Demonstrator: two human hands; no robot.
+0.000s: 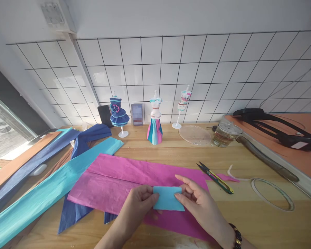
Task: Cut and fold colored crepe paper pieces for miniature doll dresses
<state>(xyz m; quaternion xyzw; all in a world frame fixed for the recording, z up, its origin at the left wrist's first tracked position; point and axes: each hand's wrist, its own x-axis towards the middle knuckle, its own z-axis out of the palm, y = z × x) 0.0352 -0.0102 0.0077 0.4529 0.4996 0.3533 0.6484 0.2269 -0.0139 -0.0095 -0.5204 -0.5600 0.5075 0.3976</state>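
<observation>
Both my hands hold a small light-blue piece of crepe paper (167,198) just above the table's near edge. My left hand (137,207) pinches its left edge between thumb and fingers. My right hand (197,200) grips its right edge, with a dark bead bracelet on that wrist. Under the piece lies a large pink crepe sheet (114,180), folded and spread flat on the wooden table (248,221).
Small thread snips (215,177) lie right of the pink sheet, beside a tape ring (272,193). Long teal (49,193), dark blue and brown paper strips lie left. Three mini dress forms (154,119), a glass jar (225,134) and a clear lid stand at the back.
</observation>
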